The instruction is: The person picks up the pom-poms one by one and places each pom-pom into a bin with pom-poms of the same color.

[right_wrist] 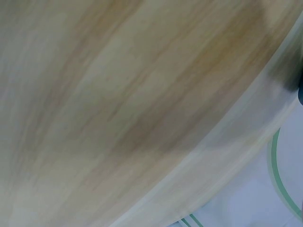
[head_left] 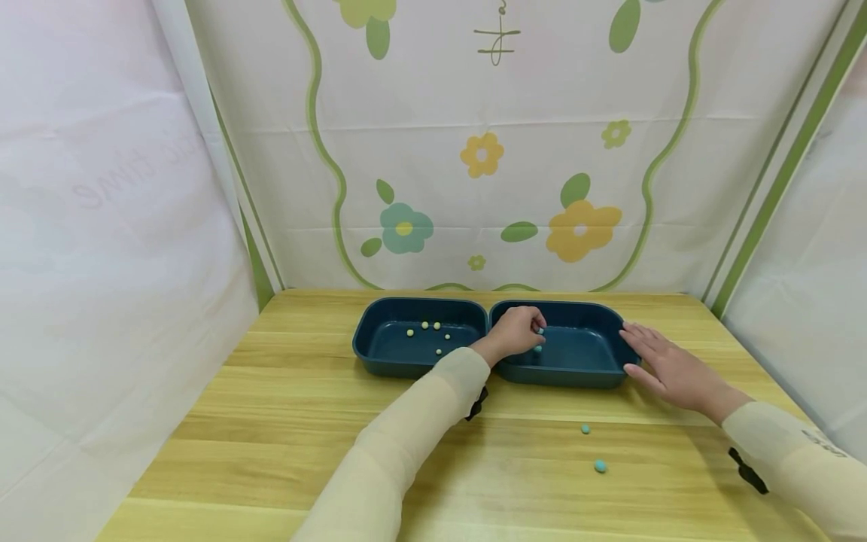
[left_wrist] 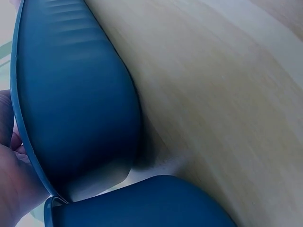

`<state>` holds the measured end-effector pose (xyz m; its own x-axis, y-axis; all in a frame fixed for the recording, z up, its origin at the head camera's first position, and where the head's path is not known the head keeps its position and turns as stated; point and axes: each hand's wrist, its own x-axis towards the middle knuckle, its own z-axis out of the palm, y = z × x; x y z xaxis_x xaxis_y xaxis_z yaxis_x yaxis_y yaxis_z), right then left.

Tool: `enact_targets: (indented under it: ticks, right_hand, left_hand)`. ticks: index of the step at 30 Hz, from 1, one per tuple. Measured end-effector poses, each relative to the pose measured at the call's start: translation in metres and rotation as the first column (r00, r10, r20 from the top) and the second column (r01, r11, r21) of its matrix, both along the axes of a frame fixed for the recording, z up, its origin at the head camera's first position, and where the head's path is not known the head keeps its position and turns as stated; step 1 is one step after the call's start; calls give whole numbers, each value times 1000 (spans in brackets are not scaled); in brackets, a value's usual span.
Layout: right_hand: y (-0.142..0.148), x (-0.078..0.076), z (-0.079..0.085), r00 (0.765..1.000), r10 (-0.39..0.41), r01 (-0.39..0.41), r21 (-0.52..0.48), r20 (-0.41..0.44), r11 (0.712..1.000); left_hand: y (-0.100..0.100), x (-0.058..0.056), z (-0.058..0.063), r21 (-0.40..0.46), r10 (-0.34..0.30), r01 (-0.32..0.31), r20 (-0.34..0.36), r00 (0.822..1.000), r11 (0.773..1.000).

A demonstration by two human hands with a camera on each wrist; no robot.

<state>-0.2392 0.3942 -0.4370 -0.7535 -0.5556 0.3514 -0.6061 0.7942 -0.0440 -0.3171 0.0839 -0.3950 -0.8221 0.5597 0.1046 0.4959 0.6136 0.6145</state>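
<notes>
In the head view my left hand (head_left: pixel 517 331) reaches into the right dark blue tray (head_left: pixel 582 382). It pinches a small blue-green bead (head_left: pixel 541 330) between its fingertips. Just below, a second blue-green bead (head_left: pixel 538 349) lies on the tray floor. My right hand (head_left: pixel 677 373) rests its straight fingers against the tray's right end and holds nothing. The left wrist view shows part of my left hand (left_wrist: pixel 16 175) behind the tray wall (left_wrist: pixel 80 94); its fingertips are hidden there. In the right wrist view the hand is out of sight.
The left dark blue tray (head_left: pixel 400 369) stands end to end with the right one and contains several pale yellow beads (head_left: pixel 424 325). Two blue-green beads, a nearer bead (head_left: pixel 600 467) and a smaller bead (head_left: pixel 585 429), lie on the wooden table (head_left: pixel 271 436). Patterned cloth (head_left: pixel 420 173) hangs behind.
</notes>
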Motion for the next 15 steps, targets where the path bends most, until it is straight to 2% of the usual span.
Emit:
enact_targets:
  ticks: [7,15]
  right_hand:
    - [0,0,-1,1000,-3,3,1,-6,1000]
    - [2,-2,-2,1000,4,-4,8,-9,1000]
  left_hand:
    - [0,0,0,-6,-9,9,-14,1000,1000]
    - [1,5,8,41,-93,94,-31,995,995]
